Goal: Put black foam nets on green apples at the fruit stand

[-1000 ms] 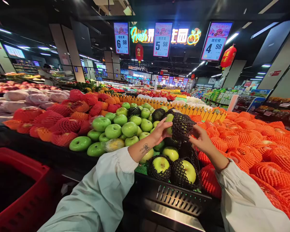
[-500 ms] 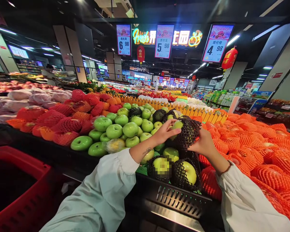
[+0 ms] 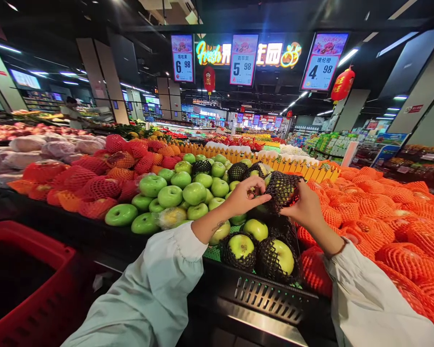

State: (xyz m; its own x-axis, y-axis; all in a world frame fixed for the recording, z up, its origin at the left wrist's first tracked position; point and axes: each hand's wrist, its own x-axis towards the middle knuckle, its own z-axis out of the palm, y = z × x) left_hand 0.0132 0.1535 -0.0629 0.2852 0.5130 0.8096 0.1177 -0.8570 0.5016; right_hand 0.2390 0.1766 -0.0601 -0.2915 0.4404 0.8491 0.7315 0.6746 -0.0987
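Round green apple in black foam mesh net (image 3: 282,189): its bare end showed past the net half a second ago; net now spans the side in view. Likely reading: covering is further on. Skin shows yellow-green through the mesh.

Location: raised above the black slotted plastic tray (image 3: 267,299). Right hand (image 3: 307,206): grip closed round net and fruit. Left hand (image 3: 243,198): fingers curled at net's edge; cannot tell if pinching.

Left: loose glossy green apples (image 3: 169,196). Right: round fruit in orange foam nets (image 3: 369,231).
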